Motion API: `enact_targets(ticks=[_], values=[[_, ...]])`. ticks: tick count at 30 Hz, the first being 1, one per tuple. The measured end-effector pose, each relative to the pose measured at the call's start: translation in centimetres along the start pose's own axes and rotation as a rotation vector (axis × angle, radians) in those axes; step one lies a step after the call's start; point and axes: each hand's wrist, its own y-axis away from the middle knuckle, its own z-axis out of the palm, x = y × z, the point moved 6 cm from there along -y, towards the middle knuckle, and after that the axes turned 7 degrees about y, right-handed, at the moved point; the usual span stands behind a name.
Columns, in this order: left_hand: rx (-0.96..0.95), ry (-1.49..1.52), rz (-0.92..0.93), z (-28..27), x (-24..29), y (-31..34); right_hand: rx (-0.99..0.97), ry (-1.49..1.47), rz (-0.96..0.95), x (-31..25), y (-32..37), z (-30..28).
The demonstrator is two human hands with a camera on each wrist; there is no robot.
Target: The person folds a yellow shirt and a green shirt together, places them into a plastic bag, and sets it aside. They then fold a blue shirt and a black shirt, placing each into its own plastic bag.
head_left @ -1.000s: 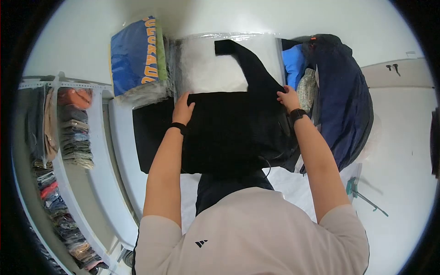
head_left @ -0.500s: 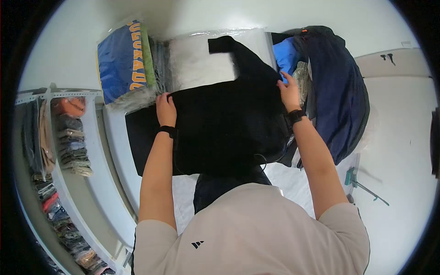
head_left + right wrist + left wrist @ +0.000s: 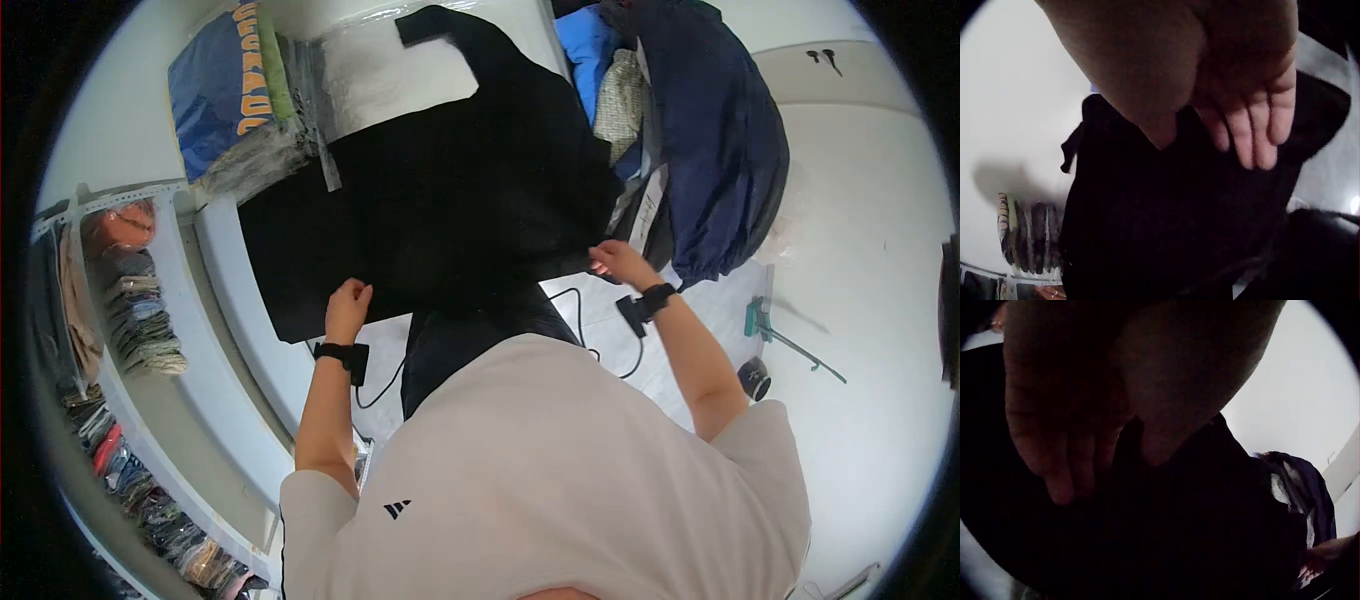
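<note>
A black long-sleeved garment (image 3: 450, 190) lies spread out in front of the person, one sleeve (image 3: 490, 50) bent toward the far side. At its near edge, left of the middle, is the left hand (image 3: 348, 308). Its fingers are loosely bent over the cloth, thumb apart, and the left wrist view is very dark there. The right hand (image 3: 622, 262) is by the garment's near right edge. In the right wrist view, the right hand's fingers (image 3: 1250, 128) are slightly bent, with a gap to the thumb and the palm bare.
Bagged clothes with a blue and orange front (image 3: 215, 100) stand at the far left. A clear plastic package (image 3: 385, 85) lies under the sleeve. On the right are a navy garment (image 3: 715, 150) and a grey knit (image 3: 618, 100). Shelves (image 3: 225, 400) with folded clothes run along the left.
Both hands have drawn back from the garment's far edge to its near edge, closer to the body. The head view has shifted, and the garment appears higher and turned slightly.
</note>
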Motion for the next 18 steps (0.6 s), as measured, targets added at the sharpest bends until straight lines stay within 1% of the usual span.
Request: enact_targets(ticks=[2,3,4,6,7,8,10,11,12,13,14,15,16,17,18], values=[[0.054,0.054,-0.247,1.1,-2.6,1.0,0.043,-0.322,0.159,0.6,0.1,2.2],[0.089,0.210,-0.323,2.2,-4.5,0.9,0.066,-0.452,0.196,0.3,0.1,2.9],[0.090,0.206,-0.321,2.4,-4.1,0.7,0.066,-0.456,0.194,0.2,-0.1,3.2],[0.106,0.393,-0.346,3.1,-2.7,1.0,0.115,-0.499,0.118,0.0,-1.1,4.0],[0.161,0.407,-0.301,3.1,-2.1,1.0,0.071,-0.504,0.148,-0.4,-1.1,4.1],[0.163,0.405,-0.294,2.7,-2.0,0.8,0.075,-0.507,0.142,-0.6,-0.6,3.8],[0.038,0.166,-0.193,2.5,-1.1,0.3,-0.055,-0.468,0.038,-2.3,1.4,3.0],[0.040,0.169,-0.189,2.2,-0.9,0.4,-0.061,-0.775,-0.050,-1.8,0.8,3.7],[0.129,0.194,-0.112,1.4,-0.5,0.5,-0.057,-0.771,-0.053,-1.6,1.2,3.6],[0.217,0.219,-0.035,0.7,0.0,0.7,-0.072,-0.866,-0.045,-2.0,2.0,3.5],[0.369,0.211,0.061,-0.1,0.1,1.2,-0.085,-0.963,-0.034,-2.2,2.6,3.4],[0.303,0.306,-0.089,0.2,-1.2,1.2,-0.039,-0.506,0.092,2.1,0.5,3.1],[0.234,0.400,-0.240,0.5,-2.2,1.4,-0.036,-0.505,0.094,2.9,0.2,3.4],[0.234,0.403,-0.238,0.9,-3.2,1.6,0.002,-0.467,0.162,3.6,0.1,3.4],[0.213,0.442,-0.290,1.8,-4.6,1.8,0.040,-0.431,0.230,4.3,0.0,3.2]])
